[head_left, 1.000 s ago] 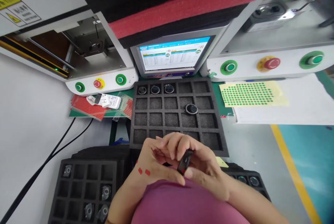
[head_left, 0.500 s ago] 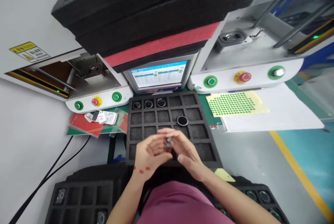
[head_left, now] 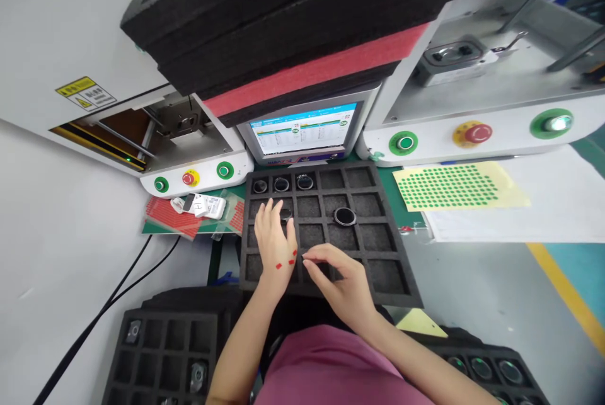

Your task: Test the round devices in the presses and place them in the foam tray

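Observation:
A black foam grid tray [head_left: 378, 266] lies before me. Three round parts sit in its top row [head_left: 281, 184], and a ring part [head_left: 345, 216] lies further right. My left hand [head_left: 271, 238] reaches into a second-row cell, fingers closed on a small dark part [head_left: 285, 213]. Three small red stickers [head_left: 292, 259] are stuck on the back of that hand. My right hand [head_left: 343, 285] hovers over the tray's near rows, fingers loosely bent and holding nothing. Its fingertips are just beside the red stickers.
A monitor [head_left: 302, 131] stands behind the tray between two machines with green and red buttons [head_left: 191, 178] [head_left: 466, 134]. A yellow sheet of green dots [head_left: 454, 186] lies at the right, red sticker sheets [head_left: 170, 216] at the left. Further foam trays [head_left: 161, 354] [head_left: 477, 367] sit near me.
Both hands held the small dark part together close to my body. The left hand has since carried it forward into the tray, and the right hand has let go.

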### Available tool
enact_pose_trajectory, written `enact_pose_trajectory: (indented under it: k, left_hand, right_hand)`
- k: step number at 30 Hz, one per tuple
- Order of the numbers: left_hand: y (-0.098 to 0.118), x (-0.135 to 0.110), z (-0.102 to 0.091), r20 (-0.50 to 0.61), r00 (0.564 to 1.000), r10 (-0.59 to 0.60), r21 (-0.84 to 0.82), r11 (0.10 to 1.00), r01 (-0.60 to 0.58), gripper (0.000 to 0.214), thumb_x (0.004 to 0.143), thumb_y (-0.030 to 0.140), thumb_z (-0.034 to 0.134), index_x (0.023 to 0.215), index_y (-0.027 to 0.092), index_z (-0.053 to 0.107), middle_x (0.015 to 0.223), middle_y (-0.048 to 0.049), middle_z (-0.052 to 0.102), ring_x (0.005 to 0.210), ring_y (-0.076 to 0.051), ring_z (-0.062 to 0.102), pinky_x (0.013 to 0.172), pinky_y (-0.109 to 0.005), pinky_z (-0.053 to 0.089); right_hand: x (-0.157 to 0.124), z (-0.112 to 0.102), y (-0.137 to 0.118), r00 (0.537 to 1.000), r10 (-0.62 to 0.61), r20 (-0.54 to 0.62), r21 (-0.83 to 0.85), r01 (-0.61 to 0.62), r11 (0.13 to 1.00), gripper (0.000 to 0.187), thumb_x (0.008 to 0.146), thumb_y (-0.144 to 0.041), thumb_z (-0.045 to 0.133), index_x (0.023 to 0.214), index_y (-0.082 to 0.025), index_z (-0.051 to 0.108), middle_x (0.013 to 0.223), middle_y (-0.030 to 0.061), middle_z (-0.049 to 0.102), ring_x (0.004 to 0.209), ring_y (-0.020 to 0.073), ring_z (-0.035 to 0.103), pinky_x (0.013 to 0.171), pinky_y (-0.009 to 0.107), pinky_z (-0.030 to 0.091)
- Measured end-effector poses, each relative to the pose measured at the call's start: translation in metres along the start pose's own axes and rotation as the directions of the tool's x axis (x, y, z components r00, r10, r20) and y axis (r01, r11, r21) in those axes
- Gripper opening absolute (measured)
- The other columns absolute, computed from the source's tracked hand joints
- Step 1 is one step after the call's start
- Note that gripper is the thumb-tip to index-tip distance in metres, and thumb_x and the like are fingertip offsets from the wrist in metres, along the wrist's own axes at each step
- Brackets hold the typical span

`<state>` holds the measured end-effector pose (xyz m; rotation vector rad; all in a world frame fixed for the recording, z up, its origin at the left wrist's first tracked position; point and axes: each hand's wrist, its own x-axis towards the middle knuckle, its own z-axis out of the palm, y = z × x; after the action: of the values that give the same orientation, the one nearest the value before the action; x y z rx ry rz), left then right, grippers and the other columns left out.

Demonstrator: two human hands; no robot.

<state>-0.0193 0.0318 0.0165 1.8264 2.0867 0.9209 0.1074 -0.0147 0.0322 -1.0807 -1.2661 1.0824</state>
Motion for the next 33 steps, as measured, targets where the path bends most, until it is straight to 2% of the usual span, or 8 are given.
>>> enact_pose_trajectory:
  k: [3,8,15,24,26,29,31,33]
  left_hand:
    - [0.013,0.002,-0.014,-0.138,0.989,0.058,0.07,0.996,-0.049,0.038,0.093,0.026,0.045,0.125,0.009,0.056,0.14,-0.0194,0.052,0.138,-0.032,0.036,0.114,-0.053,0.027]
    - [0.023,0.003,-0.024,-0.392,0.9,0.19,0.26,0.962,-0.09,0.035,0.093,0.025,0.047,0.123,0.008,0.055,0.136,-0.0245,0.053,0.139,-0.035,0.033,0.112,-0.056,0.025]
    - [0.027,-0.002,-0.026,-0.45,0.848,0.281,0.372,0.922,-0.108,0.031,0.093,0.026,0.05,0.118,0.009,0.059,0.132,-0.0246,0.056,0.141,-0.035,0.032,0.114,-0.058,0.017]
    - [0.03,-0.002,-0.027,-0.433,0.846,0.311,0.385,0.913,-0.139,0.027,0.093,0.027,0.052,0.114,0.014,0.062,0.132,-0.0202,0.058,0.143,-0.035,0.027,0.114,-0.061,0.011]
    - [0.027,0.001,-0.025,-0.355,0.908,0.222,0.264,0.956,-0.131,0.029,0.094,0.027,0.048,0.118,0.013,0.059,0.134,-0.0206,0.056,0.141,-0.034,0.031,0.114,-0.06,0.016]
    - [0.025,0.006,-0.011,-0.045,0.983,0.177,0.033,0.984,-0.175,0.027,0.095,0.023,0.043,0.113,0.014,0.061,0.116,-0.0161,0.067,0.116,-0.027,0.059,0.103,-0.048,0.042]
    - [0.029,0.009,0.007,0.169,0.951,0.26,-0.075,0.965,-0.251,0.018,0.091,0.021,0.052,0.103,0.018,0.066,0.103,-0.0097,0.073,0.099,-0.022,0.067,0.093,-0.038,0.051]
    - [0.034,0.013,0.028,0.306,0.888,0.343,-0.155,0.938,-0.309,0.019,0.08,0.017,0.067,0.099,0.021,0.068,0.109,-0.0077,0.072,0.104,-0.023,0.066,0.095,-0.037,0.052]
  right_hand:
    - [-0.006,0.007,-0.006,1.0,0.001,0.01,0.046,-0.002,0.999,0.011,0.081,-0.014,0.064,0.085,-0.02,0.072,0.079,0.0036,0.07,0.066,0.0145,0.065,0.06,0.024,0.056]
    - [-0.011,0.017,-0.011,1.0,0.02,0.014,0.118,-0.022,0.993,0.016,0.08,-0.011,0.066,0.089,-0.021,0.074,0.084,0.0043,0.07,0.071,0.0143,0.068,0.057,0.02,0.058]
    - [-0.011,0.016,-0.014,1.0,0.012,0.004,0.098,-0.012,0.995,0.013,0.08,-0.01,0.067,0.076,-0.021,0.072,0.079,0.0023,0.069,0.068,0.0126,0.066,0.058,0.019,0.057]
    - [-0.003,0.002,-0.022,0.994,-0.061,0.092,0.034,0.058,0.998,0.011,0.083,-0.014,0.063,0.075,-0.02,0.068,0.077,0.0041,0.068,0.07,0.0163,0.065,0.063,0.025,0.055]
    - [-0.003,-0.008,-0.023,0.991,-0.093,0.092,0.031,0.09,0.995,0.011,0.083,-0.014,0.063,0.077,-0.021,0.069,0.079,0.0044,0.069,0.072,0.017,0.066,0.067,0.026,0.055]
    - [-0.003,-0.027,-0.02,0.996,-0.091,0.008,0.011,0.091,0.996,0.011,0.083,-0.013,0.063,0.078,-0.021,0.068,0.081,0.0044,0.068,0.074,0.0172,0.065,0.069,0.027,0.054]
    - [0.0,-0.041,-0.014,0.995,-0.053,-0.085,0.003,0.054,0.999,0.012,0.085,-0.015,0.062,0.076,-0.021,0.067,0.08,0.0046,0.067,0.075,0.0172,0.064,0.068,0.026,0.053]
    - [0.003,-0.053,-0.006,0.986,-0.006,-0.167,0.016,0.009,1.0,0.013,0.086,-0.019,0.062,0.074,-0.021,0.066,0.08,0.0048,0.065,0.073,0.0169,0.063,0.064,0.025,0.051]
